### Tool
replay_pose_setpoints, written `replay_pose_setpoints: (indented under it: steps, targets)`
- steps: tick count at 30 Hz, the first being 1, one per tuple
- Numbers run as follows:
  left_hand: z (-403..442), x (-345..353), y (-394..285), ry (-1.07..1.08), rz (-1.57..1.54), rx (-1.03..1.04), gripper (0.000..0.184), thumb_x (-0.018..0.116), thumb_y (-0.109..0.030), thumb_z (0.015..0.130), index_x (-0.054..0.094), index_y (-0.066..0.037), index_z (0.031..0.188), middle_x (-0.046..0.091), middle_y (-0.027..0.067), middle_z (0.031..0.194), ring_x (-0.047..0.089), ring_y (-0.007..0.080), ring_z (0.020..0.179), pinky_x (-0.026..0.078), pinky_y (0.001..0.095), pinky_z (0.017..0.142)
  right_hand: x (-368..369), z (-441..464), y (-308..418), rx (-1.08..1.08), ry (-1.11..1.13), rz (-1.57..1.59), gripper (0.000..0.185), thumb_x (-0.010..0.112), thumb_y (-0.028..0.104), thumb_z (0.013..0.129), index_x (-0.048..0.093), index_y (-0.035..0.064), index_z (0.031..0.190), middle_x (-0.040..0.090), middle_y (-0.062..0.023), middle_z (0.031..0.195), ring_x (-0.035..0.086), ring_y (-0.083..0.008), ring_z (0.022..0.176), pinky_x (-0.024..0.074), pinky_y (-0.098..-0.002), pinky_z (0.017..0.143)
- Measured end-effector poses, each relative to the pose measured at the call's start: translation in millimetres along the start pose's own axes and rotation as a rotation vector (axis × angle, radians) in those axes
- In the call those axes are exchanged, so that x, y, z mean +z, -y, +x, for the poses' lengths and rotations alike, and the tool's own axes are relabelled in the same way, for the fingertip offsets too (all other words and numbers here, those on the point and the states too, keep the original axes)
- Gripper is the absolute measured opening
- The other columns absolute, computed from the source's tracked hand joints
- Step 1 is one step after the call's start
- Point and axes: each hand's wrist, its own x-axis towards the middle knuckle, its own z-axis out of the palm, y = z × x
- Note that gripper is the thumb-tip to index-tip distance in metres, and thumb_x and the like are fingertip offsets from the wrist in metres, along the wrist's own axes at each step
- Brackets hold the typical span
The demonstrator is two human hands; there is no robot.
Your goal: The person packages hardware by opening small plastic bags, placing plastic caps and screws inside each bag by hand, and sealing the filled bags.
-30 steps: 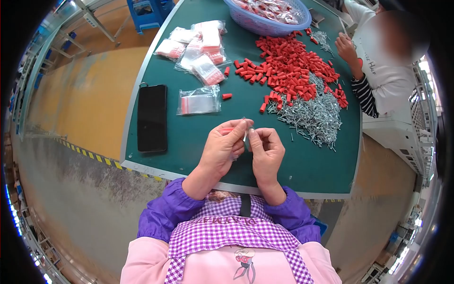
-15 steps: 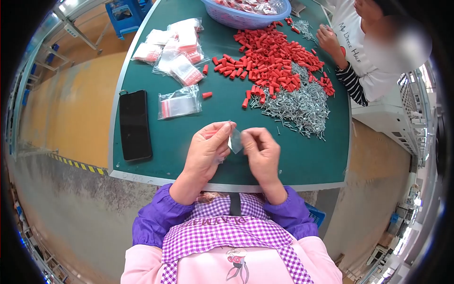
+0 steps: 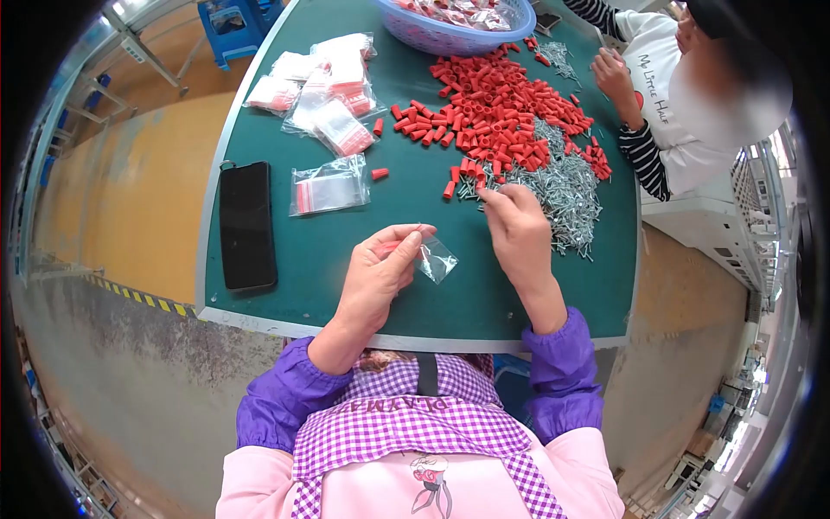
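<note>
My left hand (image 3: 378, 270) is closed on a small clear plastic bag (image 3: 437, 260), with something red showing between its fingers. My right hand (image 3: 519, 227) is at the near edge of the screw pile (image 3: 566, 203), fingers pressed together by a red sleeve-like piece; what they pinch is too small to tell. Many red pieces (image 3: 493, 108) are heaped just behind the screws. A packet of clear bags (image 3: 330, 192) with red edges lies beyond my left hand, a single red piece (image 3: 379, 174) beside it.
More bag packets (image 3: 344, 126) are heaped at the back left. A black phone (image 3: 246, 227) lies by the left table edge. The purple basket (image 3: 458, 36) at the back holds filled bags. Across the right table edge is a co-worker (image 3: 661, 86), one hand near small screws.
My right hand has let go of the clear bag and moved right and forward to the screws and red pieces. My left hand still holds the bag. The view has shifted.
</note>
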Motion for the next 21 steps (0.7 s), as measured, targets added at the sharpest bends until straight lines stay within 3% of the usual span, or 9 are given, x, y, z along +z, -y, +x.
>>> replay_pose_setpoints:
  steps: [3, 7, 10, 13, 21]
  targets:
    - [-1, -3, 1, 0.000, 0.070, 0.020, 0.019, 0.059, -0.012, 0.094, 0.063, 0.002, 0.105, 0.050, -0.0040, 0.065, 0.035, 0.0011, 0.052, 0.026, 0.0169, 0.045, 7, 13, 0, -0.129, 0.170, -0.165, 0.024, 0.061, 0.003, 0.075, 0.066, 0.0069, 0.098, 0.056, -0.0073, 0.085, 0.059, -0.0247, 0.080, 0.0500, -0.0358, 0.068]
    - [-3, 5, -3, -0.058, 0.168, 0.168, 0.019, 0.061, -0.012, 0.093, 0.064, 0.001, 0.106, 0.056, -0.0021, 0.069, 0.036, -0.0008, 0.052, 0.026, 0.0150, 0.045, 7, 29, -3, -0.299, 0.280, -0.294, 0.010, 0.057, 0.004, 0.074, 0.062, 0.0035, 0.083, 0.055, -0.0085, 0.085, 0.058, -0.0251, 0.082, 0.0508, -0.0352, 0.068]
    - [0, 0, 2, -0.068, 0.188, 0.189, 0.017, 0.063, -0.011, 0.091, 0.065, 0.000, 0.103, 0.060, -0.0007, 0.073, 0.038, -0.0015, 0.053, 0.027, 0.0143, 0.045, 8, 35, -4, -0.305, 0.367, -0.288, 0.004, 0.059, 0.004, 0.078, 0.059, 0.0017, 0.081, 0.054, -0.0098, 0.083, 0.058, -0.0267, 0.082, 0.0506, -0.0373, 0.069]
    - [0, 0, 0, -0.062, 0.144, 0.155, 0.013, 0.065, -0.010, 0.089, 0.065, 0.000, 0.098, 0.060, -0.0010, 0.073, 0.038, -0.0014, 0.053, 0.027, 0.0144, 0.045, 11, 32, 1, -0.256, 0.412, -0.320, 0.004, 0.057, 0.003, 0.073, 0.057, 0.0032, 0.077, 0.056, -0.0115, 0.085, 0.060, -0.0267, 0.082, 0.0518, -0.0352, 0.069]
    - [1, -5, -5, -0.073, 0.070, 0.051, 0.014, 0.066, -0.011, 0.089, 0.066, 0.000, 0.098, 0.055, -0.0056, 0.068, 0.037, -0.0014, 0.053, 0.026, 0.0155, 0.045, 10, 19, 11, 0.053, 0.440, -0.144, 0.012, 0.063, 0.011, 0.081, 0.059, 0.0003, 0.085, 0.058, -0.0138, 0.085, 0.062, -0.0314, 0.079, 0.0515, -0.0389, 0.069]
